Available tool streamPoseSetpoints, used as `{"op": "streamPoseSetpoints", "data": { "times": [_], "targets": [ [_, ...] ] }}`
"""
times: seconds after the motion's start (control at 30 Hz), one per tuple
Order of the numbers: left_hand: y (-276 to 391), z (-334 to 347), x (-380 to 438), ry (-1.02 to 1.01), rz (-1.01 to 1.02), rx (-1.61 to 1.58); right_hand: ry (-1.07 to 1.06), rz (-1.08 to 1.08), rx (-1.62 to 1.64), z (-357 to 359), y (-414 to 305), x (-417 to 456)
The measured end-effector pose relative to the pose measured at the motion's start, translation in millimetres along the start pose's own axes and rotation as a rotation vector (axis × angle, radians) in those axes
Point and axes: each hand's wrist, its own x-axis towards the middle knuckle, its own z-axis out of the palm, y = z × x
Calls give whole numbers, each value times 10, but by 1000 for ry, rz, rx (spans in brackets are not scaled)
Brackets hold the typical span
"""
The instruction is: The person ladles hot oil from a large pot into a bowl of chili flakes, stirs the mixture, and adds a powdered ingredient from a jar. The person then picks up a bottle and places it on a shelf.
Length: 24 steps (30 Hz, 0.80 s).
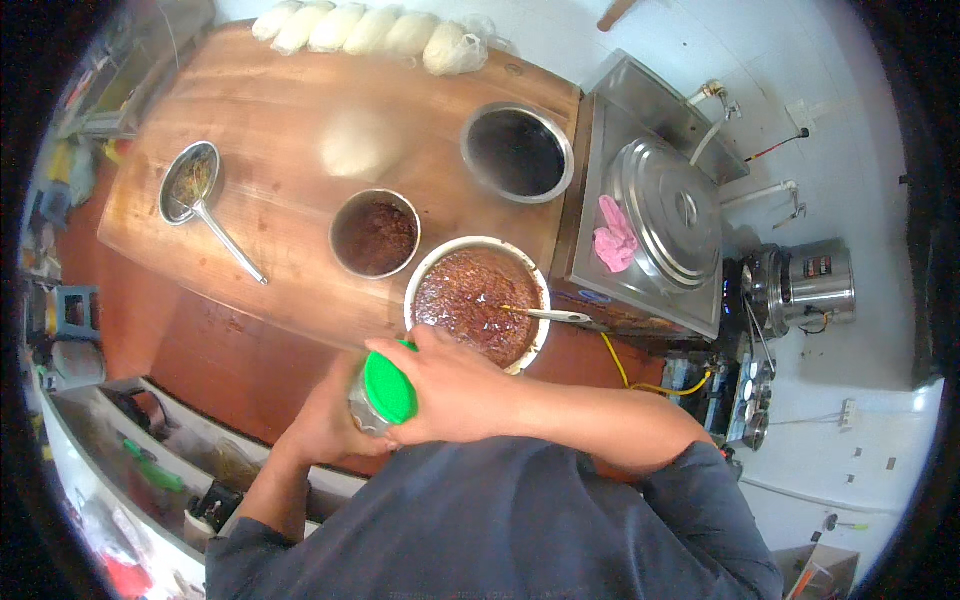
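Note:
Close to my body, my left hand (pixel 330 420) grips the clear body of a jar, and my right hand (pixel 450 386) is closed around its green lid (pixel 390 387). Just beyond my right hand sits a white-rimmed basin of reddish-brown chunky sauce (pixel 480 292), with a white-handled utensil (pixel 559 316) resting in it. To its upper left stands a metal pot (pixel 375 234) with dark reddish paste inside. Farther back is a metal bowl of dark liquid (pixel 517 152). A strainer ladle (pixel 191 184) lies over a metal bowl at the left, its handle towards me.
The wooden table (pixel 262 97) holds several bagged pale bundles (pixel 367 31) along its back edge. On the right, a steel cooker (pixel 652 300) carries a round lid (pixel 675 214) and a pink cloth (pixel 616 234). An open drawer or bin (pixel 172 442) is at lower left.

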Motion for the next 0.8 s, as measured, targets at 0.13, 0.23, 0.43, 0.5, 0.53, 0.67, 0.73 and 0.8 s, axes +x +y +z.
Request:
{"op": "streamPoseSetpoints", "data": {
  "times": [0.13,0.23,0.43,0.5,0.53,0.67,0.73,0.8],
  "targets": [
    [223,250,102,-130,61,-12,-40,-69,-8,-255,142,-487],
    [355,509,196,-187,44,61,-65,-105,2,-354,364,-783],
    [694,1231,336,-202,-53,26,-20,-334,27,-485,1020,-1337],
    [831,1494,377,-182,-79,24,-48,-369,26,-524,1230,-1501],
    [891,1626,395,-163,-74,29,-15,-434,25,-543,1328,-1583],
    [1035,2060,440,-95,-88,91,-53,-503,35,-705,1590,-1867],
    [1131,2222,450,-73,-68,131,-98,-545,18,-793,1688,-1966],
    [1210,2357,462,-62,-58,130,-144,-581,-8,-873,1760,-2039]
  ]
}}
